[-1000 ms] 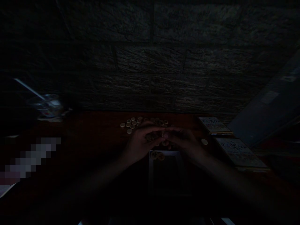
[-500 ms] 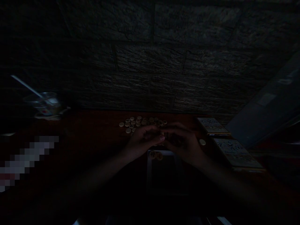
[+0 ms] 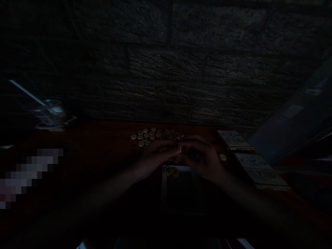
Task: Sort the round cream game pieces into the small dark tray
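My left hand (image 3: 159, 155) and my right hand (image 3: 203, 157) meet over the table, fingers curled toward each other. A pale edge of a xiangqi piece (image 3: 181, 149) shows between their fingertips; the dark hides most of it. Just below the hands lies an open shallow box (image 3: 164, 197) with a light rim. Two round xiangqi pieces, a left one (image 3: 168, 170) and a right one (image 3: 175, 172), lie in its upper left corner. Behind my hands several more xiangqi pieces (image 3: 145, 138) are spread, partly covered by my fingers. One light piece (image 3: 222, 157) lies alone beside my right hand.
Two flat printed boxes, a far one (image 3: 233, 139) and a near one (image 3: 260, 169), lie at the right. A clear cup (image 3: 55, 116) with a straw stands at the left. A stone wall (image 3: 166, 69) closes off the back of the dark reddish table (image 3: 106, 138).
The whole view has shifted very slightly. My hands stay together over the same spot, with only a small movement of the fingers; the pieces on the table lie as before.
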Tool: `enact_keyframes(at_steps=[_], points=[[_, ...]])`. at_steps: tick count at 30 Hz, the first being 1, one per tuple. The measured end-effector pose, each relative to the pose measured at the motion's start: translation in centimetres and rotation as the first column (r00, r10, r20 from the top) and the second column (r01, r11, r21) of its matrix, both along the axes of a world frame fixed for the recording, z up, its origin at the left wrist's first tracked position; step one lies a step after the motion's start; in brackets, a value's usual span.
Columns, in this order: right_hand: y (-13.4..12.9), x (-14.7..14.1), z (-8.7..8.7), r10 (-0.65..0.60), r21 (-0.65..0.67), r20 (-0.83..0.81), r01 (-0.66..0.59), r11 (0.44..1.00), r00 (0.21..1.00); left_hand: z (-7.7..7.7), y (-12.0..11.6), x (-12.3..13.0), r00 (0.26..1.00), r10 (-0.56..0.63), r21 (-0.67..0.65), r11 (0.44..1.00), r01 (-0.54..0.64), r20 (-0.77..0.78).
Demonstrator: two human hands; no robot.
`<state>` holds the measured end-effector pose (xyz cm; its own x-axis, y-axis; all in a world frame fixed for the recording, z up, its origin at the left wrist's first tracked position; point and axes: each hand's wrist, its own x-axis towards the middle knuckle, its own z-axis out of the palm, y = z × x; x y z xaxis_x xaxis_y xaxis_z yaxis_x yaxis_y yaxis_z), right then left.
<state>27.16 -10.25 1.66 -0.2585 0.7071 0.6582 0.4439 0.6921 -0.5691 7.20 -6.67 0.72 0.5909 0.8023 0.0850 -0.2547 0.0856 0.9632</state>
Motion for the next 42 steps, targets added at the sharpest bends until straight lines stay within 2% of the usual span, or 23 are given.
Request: enact_keyframes(at_steps=[5, 11, 17, 23, 29, 33, 42], points=[[-0.24, -0.34, -0.06, -0.003, -0.071, -0.013, 0.002, 0.997, 1.000, 0.13, 0.03, 0.03, 0.999, -0.004, -0.064, 0.998, 0.007, 0.046], [-0.43, -0.33, -0.14, -0.022, -0.162, -0.062, 0.012, 0.987, 0.998, 0.10, 0.10, -0.02, 1.000, -0.024, -0.085, 0.996, 0.023, -0.004], [-0.24, -0.21, -0.19, -0.011, -0.102, -0.036, 0.007, 0.995, 0.999, 0.37, 0.14, 0.05, 1.000, -0.023, -0.106, 0.994, 0.021, -0.016], [-0.21, -0.22, -0.43, 0.025, -0.114, -0.073, -0.034, 0.993, 0.997, 0.26, 0.24, 0.15, 0.999, -0.032, -0.149, 0.988, 0.030, -0.008], [-0.15, -0.14, -0.24, -0.007, -0.036, -0.006, 0.007, 0.999, 1.000, 0.09, 0.28, -0.03, 0.999, -0.037, -0.112, 0.993, 0.041, 0.037], [-0.16, -0.23, -0.21, 0.023, -0.045, -0.017, -0.023, 0.999, 1.000, 0.11, 0.32, -0.05, 0.999, -0.044, -0.131, 0.990, 0.048, 0.033], [-0.16, -0.14, -0.10, -0.001, -0.030, 0.010, 0.001, 1.000, 1.000, 0.14, 0.21, -0.06, 0.999, -0.048, -0.133, 0.990, 0.049, 0.015]])
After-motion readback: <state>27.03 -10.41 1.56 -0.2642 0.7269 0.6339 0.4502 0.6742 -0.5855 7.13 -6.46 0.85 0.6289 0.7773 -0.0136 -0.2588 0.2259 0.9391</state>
